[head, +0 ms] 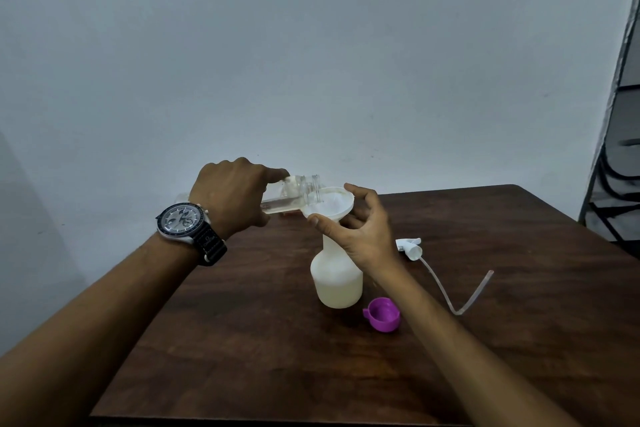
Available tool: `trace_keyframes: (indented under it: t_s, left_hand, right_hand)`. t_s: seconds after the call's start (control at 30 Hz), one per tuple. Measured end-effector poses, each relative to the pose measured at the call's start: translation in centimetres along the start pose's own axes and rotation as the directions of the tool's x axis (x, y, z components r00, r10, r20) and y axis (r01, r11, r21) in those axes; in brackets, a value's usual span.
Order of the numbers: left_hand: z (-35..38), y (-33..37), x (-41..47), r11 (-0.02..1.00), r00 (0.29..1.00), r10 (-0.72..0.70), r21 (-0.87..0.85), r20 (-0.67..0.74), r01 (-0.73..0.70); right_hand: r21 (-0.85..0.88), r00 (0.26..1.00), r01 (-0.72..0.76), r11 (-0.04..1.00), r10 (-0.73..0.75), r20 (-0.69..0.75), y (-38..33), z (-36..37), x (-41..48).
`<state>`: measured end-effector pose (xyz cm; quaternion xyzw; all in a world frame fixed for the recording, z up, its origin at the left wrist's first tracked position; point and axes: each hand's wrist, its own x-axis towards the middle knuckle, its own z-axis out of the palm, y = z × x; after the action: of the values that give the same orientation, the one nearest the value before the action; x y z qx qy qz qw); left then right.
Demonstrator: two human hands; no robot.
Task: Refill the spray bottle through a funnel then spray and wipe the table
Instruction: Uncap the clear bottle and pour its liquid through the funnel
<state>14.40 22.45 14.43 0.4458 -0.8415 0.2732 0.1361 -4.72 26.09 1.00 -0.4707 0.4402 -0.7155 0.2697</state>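
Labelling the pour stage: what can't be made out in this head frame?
Head view: stem of the white plastic funnel and neck of the white translucent spray bottle, hidden by the right hand.
Head view: body of the clear tilted bottle, covered by the left hand.
Head view: any liquid stream, too faint.

Person's got a chunky round chronograph wristwatch (pixel 185 218) strapped just behind the left hand (pixel 235 191): silver case, black bezel, pale grey dial with dark subdials, black woven strap with small white lettering. Both forearms bare, right hand (pixel 360 236) bare too.
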Motion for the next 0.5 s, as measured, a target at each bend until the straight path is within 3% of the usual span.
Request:
trace_keyframes:
  t_s: [0.5]
  left_hand:
    - [0.0,0.01,-0.04,1.0,1.0,0.007,0.001,-0.007,-0.007]
  right_hand:
    - [-0.001,1.0,0.0,1.0,0.0,0.006,0.17,-0.07,0.04]
